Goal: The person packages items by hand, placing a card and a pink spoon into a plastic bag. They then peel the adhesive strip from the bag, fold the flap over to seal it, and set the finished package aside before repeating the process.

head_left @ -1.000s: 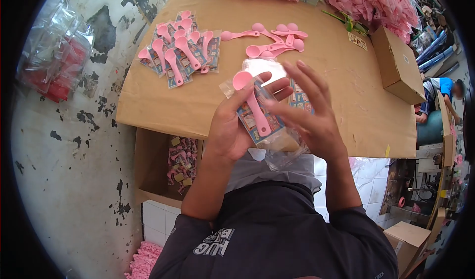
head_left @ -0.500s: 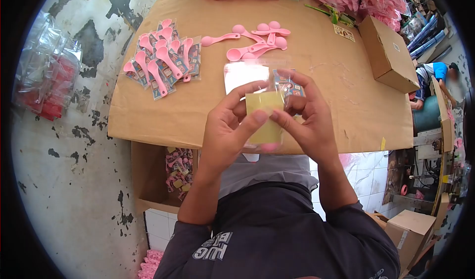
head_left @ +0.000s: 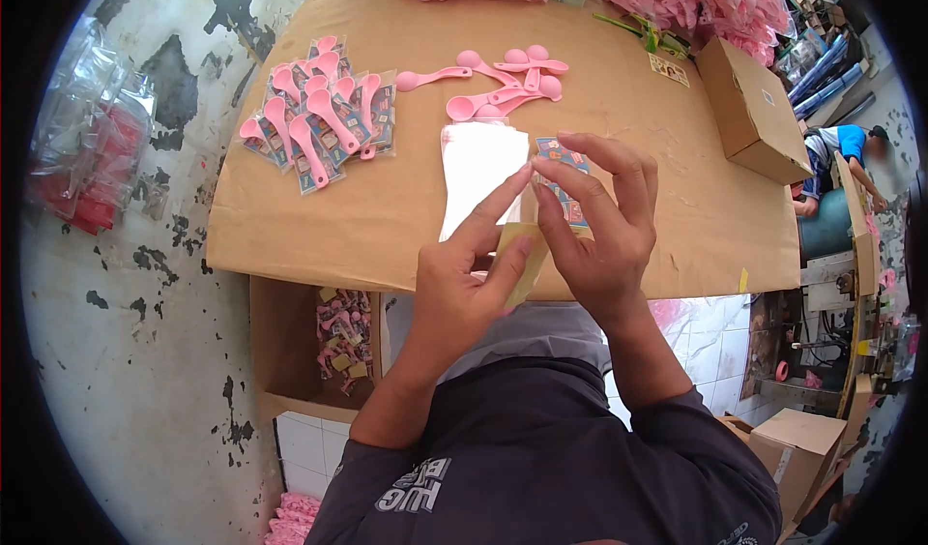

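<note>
**Packet flipped, card back up, both hands pinching**

Held over the near edge of the cardboard-covered table (head_left: 290, 226): one small packet (head_left: 522, 255), its plain yellowish card back turned toward the camera. A second ago showed the printed face with a pink spoon on top; half a second ago, already turned over and held flat between both hands; now tilted edge-on and lower, closer to the table edge. Spoon hidden behind the card and fingers, so cannot tell how it sits inside. Judged as the closing stage of one pack: contents in, sleeve being folded or sealed at the back.

Left hand (head_left: 454, 294) under and beside the packet, thumb and forefinger narrowed onto its lower corner, forefinger stretched up along the edge. Right hand (head_left: 599, 245) on the other side, thumb and forefinger pinched on the upper edge, remaining fingers fanned loosely above.

Just beyond the hands: a stack of clear sleeves (head_left: 478, 163) and a printed card (head_left: 565, 177), lying flat on the table. Farther back, loose pink spoons (head_left: 498, 86); to the left, a fanned group of finished packets (head_left: 314, 115). Below the table edge, an open carton (head_left: 290, 342) with more packets inside. At the far right, a closed brown box (head_left: 754, 110) and, well apart, another person (head_left: 841, 153) bent over other work.
</note>
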`<state>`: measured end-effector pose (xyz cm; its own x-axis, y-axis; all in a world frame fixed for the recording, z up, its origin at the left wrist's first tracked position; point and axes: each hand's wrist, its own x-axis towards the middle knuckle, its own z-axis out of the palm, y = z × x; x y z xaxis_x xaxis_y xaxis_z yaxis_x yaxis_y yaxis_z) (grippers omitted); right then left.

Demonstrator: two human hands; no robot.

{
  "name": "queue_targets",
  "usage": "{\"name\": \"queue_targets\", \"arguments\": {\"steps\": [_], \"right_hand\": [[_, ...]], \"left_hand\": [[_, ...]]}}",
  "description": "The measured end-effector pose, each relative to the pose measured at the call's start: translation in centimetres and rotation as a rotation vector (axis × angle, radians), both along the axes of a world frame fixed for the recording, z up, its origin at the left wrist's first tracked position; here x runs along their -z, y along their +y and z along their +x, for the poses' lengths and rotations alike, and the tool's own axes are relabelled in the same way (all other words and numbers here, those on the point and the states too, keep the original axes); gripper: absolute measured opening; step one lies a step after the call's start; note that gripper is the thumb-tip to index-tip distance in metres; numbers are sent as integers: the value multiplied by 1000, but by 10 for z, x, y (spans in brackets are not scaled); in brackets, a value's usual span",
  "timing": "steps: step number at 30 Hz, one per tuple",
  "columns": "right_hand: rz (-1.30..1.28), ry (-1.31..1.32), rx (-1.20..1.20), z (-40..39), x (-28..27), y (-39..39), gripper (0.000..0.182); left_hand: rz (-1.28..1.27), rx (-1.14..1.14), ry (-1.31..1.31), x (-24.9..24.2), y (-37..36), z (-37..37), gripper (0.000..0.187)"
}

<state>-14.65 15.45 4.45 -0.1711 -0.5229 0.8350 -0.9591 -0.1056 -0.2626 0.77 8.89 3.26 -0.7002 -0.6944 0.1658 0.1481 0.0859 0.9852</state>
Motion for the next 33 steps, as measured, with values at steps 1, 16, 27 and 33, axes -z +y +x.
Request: {"name": "queue_targets", "arguments": {"steps": [1,16,27,33], "right_hand": [[-11,13,3,1,1,-2,30],[-448,-1067,-411,-34,-9,4,11],[260,-1161,-512,-4,-1,27,14],[348,-1108,-546,-7,8,23,18]], "left_hand": [[-78,-12,-30,-3,0,2,55],[153,43,15,5,3,10,45],[213,-62,276,11,-4,-4,21],[239,-29,227,12,-11,7,26]]}}
